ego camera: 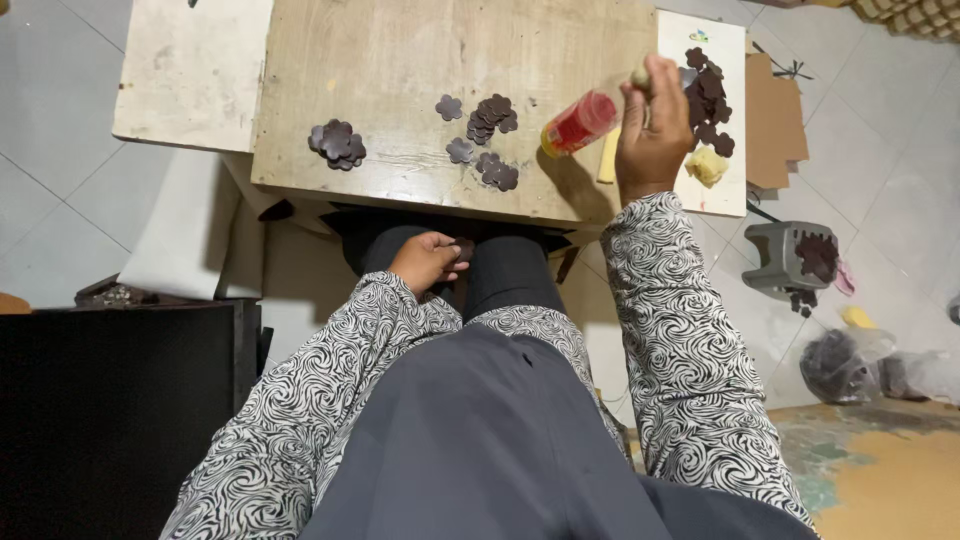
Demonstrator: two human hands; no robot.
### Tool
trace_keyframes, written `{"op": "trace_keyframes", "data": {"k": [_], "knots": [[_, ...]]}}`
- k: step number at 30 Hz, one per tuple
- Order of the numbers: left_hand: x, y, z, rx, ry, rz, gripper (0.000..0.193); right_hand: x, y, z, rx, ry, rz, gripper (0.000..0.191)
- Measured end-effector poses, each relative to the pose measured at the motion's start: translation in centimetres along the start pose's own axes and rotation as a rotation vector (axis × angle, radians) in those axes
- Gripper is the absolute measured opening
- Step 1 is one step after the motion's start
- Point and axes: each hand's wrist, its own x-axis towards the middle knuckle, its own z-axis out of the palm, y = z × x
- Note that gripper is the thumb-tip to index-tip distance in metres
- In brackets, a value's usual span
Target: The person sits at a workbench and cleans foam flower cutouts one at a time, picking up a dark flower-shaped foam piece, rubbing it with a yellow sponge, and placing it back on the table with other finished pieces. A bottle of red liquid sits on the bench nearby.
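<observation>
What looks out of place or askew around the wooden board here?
The red bottle hangs tilted nearly sideways over the wooden board, gripped by the right hand. Dark flower-shaped pieces lie in loose heaps. Nothing looks spilled or broken.

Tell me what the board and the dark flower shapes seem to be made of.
The board looks like bare plywood: pale, matt, with visible grain and stains. The flower shapes look like thin leather or foam sheet, dark brown and dull; which one cannot be told.
</observation>
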Motion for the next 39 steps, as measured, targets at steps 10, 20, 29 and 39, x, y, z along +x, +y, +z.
{"op": "trace_keyframes", "data": {"k": [10, 20, 29, 39], "knots": [[0.1, 0.1, 0.1, -0.008, 0.014, -0.019, 0.029, -1.5, -0.1, 0.0, -0.039, -0.1, -0.045, 0.036], [-0.4, 1.2, -0.2, -0.058, -0.07, 0.135, 0.033, -1.0, 0.4, -2.0, -0.145, -0.064, -0.111, 0.027], [-6.8, 7.8, 2.2, -0.261, -0.12, 0.226, 0.03, -5.4, -12.1, -2.3, 0.3, -0.077, 0.002, 0.019], [-10.8, 8.1, 2.4, -0.159, -0.132, 0.435, 0.024, -6.2, -19.1, -3.6, 0.184, -0.38, -0.384, 0.035]]}}
